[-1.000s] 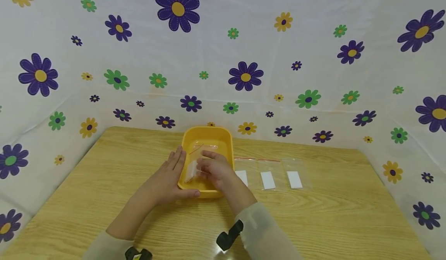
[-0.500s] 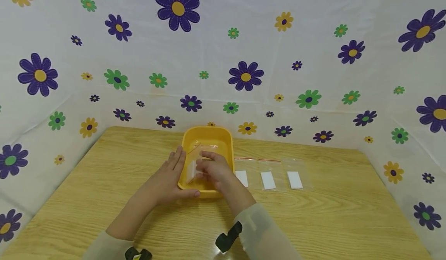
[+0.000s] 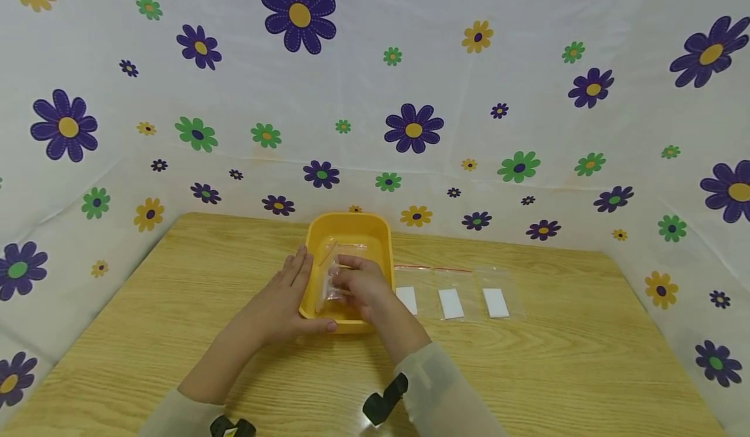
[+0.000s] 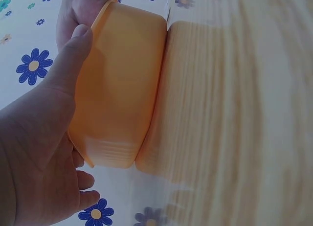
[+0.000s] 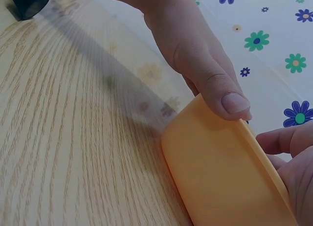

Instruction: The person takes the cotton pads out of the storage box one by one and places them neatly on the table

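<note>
Head view: left hand lies along the left rim of the yellow tray, fingers straight and thumb along the near rim, bracing it; right hand is inside the tray, fingers bent, looks to be pinching a clear plastic bag over the left half of the tray floor, though the thumb is mostly hidden. Progress: three flat bags, each with a white piece inside, lie in a row off the tray's right side: nearest bag, partly blocked by the right forearm, middle bag, last bag toward the right edge. That part looks done; the tray contents look like what is left, count and filling unclear under the hand. Tray sits near the table's far edge, left of centre. Table is pale wood grain, glossy, with a light glare near the bottom. White backdrop with purple, green and yellow flowers stands behind and on both sides. Left wrist view: tray's outer wall, left thumb at the rim, tray base on the wood; contents hidden. Right wrist view: left thumb over the rim, right fingers partly seen at the far side, held plastic not visible.
</note>
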Available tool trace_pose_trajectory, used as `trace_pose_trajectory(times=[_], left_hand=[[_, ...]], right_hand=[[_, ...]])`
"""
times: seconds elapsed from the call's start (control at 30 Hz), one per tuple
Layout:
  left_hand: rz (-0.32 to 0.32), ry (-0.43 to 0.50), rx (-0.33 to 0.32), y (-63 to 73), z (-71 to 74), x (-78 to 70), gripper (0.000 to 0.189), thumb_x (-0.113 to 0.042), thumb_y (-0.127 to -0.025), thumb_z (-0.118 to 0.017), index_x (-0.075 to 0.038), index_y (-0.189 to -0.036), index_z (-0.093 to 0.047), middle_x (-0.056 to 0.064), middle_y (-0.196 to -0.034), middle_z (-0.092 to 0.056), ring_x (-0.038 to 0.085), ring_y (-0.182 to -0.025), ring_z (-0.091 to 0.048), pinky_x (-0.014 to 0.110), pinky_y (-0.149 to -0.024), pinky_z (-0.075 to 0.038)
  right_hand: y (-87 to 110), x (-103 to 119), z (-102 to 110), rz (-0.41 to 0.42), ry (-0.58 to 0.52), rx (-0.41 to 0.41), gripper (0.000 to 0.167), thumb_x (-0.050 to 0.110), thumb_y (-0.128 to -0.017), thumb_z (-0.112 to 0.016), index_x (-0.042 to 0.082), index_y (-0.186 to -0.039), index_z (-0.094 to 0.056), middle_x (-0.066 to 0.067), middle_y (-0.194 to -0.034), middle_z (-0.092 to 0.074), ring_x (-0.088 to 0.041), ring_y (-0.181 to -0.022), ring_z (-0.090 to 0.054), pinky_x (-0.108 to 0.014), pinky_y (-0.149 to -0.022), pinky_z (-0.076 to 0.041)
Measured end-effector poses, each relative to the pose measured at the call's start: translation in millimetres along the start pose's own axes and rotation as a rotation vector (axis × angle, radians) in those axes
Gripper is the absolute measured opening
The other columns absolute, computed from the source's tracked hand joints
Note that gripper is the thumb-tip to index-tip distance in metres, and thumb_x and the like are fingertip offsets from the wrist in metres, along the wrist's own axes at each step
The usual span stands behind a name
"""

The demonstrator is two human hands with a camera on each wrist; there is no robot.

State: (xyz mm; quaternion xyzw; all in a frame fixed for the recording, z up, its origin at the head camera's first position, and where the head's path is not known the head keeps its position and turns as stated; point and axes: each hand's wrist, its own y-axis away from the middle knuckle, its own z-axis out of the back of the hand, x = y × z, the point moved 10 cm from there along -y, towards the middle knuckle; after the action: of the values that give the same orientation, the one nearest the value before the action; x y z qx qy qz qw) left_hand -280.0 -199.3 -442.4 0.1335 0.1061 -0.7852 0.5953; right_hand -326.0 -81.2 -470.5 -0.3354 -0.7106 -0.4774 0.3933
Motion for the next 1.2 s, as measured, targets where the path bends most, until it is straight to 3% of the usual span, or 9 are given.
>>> trace_pose_trajectory(times=[0.77, 1.2], left_hand=[[-0.004, 0.008, -0.002, 0.5, 0.3, -0.9, 0.135, -0.09, -0.071, -0.053, 0.002, -0.159, -0.008, 0.017, -0.168, 0.002, 0.042, -0.153, -0.008, 0.057, -0.121, -0.017], [-0.007, 0.004, 0.002, 0.1, -1.0, -0.3, 0.135, -0.091, -0.071, -0.053, 0.002, -0.159, -0.007, 0.017, -0.167, 0.002, 0.042, -0.152, -0.008, 0.057, -0.121, -0.017]], right_hand=[[1.8, 2.8, -1.3, 0.029, -0.007, 0.038, 0.044, 0.0, -0.095, -0.059, 0.009, -0.139, -0.058, -0.008, -0.112, -0.067, -0.016, -0.081, -0.062, -0.021, -0.061, -0.054], [4.4, 4.4, -2.0, 0.03, -0.011, 0.048, 0.046, 0.001, -0.097, -0.058, 0.01, -0.142, -0.055, -0.008, -0.114, -0.067, -0.016, -0.083, -0.062, -0.02, -0.063, -0.054]])
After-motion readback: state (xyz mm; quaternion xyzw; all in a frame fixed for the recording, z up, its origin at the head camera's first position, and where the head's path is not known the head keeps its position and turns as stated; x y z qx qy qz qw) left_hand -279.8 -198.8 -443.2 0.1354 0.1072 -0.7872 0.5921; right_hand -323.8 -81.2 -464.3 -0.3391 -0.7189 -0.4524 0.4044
